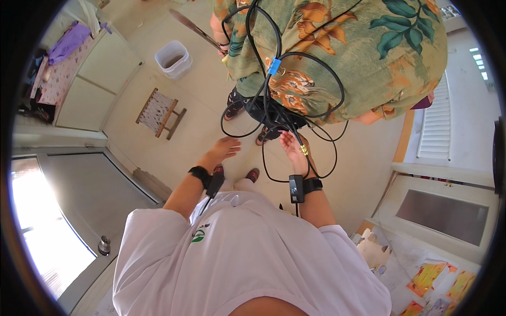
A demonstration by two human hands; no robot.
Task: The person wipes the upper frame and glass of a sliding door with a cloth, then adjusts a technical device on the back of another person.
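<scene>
Before me stands another person in a patterned green garment, with a bundle of looped black cables hanging at the back, tied by a blue tag. My left hand is held palm inward with fingers extended, just below the loops, and holds nothing. My right hand is raised under the cables, its fingers partly spread; a cable with a yellow band runs beside the palm. Both my wrists carry black straps with small black devices. The other person's hand, at upper centre, holds a long flat tool.
A folding stool with a woven seat and a white plastic bucket stand on the floor to the left. Cabinets line the upper left, with a grey door below. Another cabinet stands at right.
</scene>
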